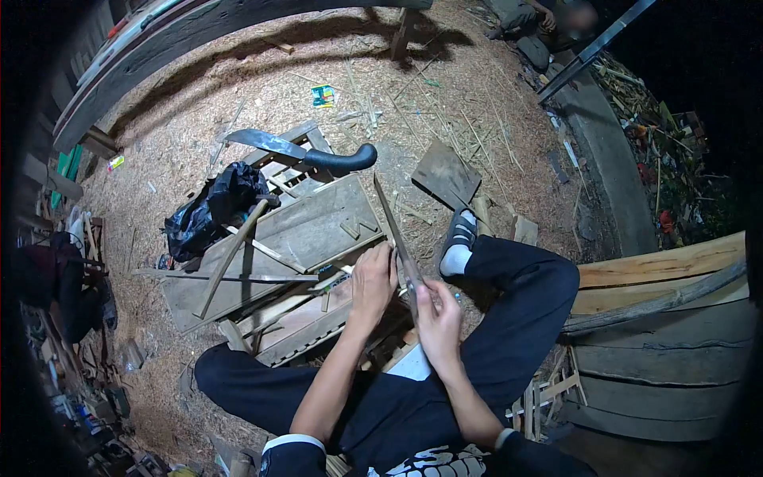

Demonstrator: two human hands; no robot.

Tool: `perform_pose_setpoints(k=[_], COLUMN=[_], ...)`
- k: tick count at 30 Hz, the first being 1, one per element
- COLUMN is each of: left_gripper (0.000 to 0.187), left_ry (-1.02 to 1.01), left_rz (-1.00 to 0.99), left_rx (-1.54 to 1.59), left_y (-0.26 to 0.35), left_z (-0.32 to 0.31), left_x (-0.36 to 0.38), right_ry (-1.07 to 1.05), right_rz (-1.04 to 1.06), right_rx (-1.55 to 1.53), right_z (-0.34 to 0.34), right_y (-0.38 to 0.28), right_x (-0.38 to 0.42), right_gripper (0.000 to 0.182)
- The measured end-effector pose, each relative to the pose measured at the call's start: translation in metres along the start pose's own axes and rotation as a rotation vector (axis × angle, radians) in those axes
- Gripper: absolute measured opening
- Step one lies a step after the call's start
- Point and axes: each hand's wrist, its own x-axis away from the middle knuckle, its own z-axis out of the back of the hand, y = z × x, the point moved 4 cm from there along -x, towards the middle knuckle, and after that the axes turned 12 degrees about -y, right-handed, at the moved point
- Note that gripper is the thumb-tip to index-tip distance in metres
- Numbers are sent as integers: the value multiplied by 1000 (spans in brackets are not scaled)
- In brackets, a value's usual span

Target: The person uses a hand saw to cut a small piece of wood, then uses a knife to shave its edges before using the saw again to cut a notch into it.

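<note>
Pinching a long narrow strip [395, 230] in the right hand [441, 318], slanting it away past the curled left hand [373, 278]; cannot tell whether gripping anything with the latter. Facing a machete [322, 157] beyond both hands, with a hammer [230, 261] across a wooden board [314, 221] left of the left hand

Over on the far right, another person [517, 14] is at the edge of the shavings [218, 91]. A green packet [323, 96] lies far off, a black bag [208, 211] slumps at left, and a branch [671, 300] crosses the planks [660, 366] at right.
</note>
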Motion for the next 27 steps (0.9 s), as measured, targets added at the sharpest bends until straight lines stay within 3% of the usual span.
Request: perform_pose_setpoints(k=[1, 4, 6, 8, 12, 18, 20, 24, 25, 27], left_gripper=[13, 11, 8, 8, 9, 12, 13, 12, 12, 13], left_ry=[10, -27, 19, 17, -10, 22, 27, 46, 46, 73], left_rz=[2, 36, 6, 22, 37, 58, 39, 50, 48, 25], left_rx=[-13, -46, -39, -48, -62, 14, 30, -47, -48, -91], left_y=[2, -2, -1, -1, -4, -2, -1, 6, 6, 3], left_z=[1, -2, -3, -3, -2, -2, 2, 5, 3, 3], left_x=[-1, -3, -6, -5, -7, -5, -7, -7, -6, -4], right_ry=[-75, -88, -89, -89, -111, -149, -160, -181, -134, -149], right_rz=[-274, -310, -273, -453, -379, -545, -356, -489, -394, -412], right_rx=[-47, -183, -75, -206, -154, -129, -61, -112, -109, -108], right_z=[-1, -2, 7, 9, 11, 24, 24, 31, 25, 25], right_y=[11, 12, 8, 3, -10, -15, -26, -25, -21, -18], right_x=[0, 3, 11, 17, 14, 24, 24, 27, 26, 29], right_gripper=[29, 28, 30, 35, 33, 35, 36, 35, 34, 34])
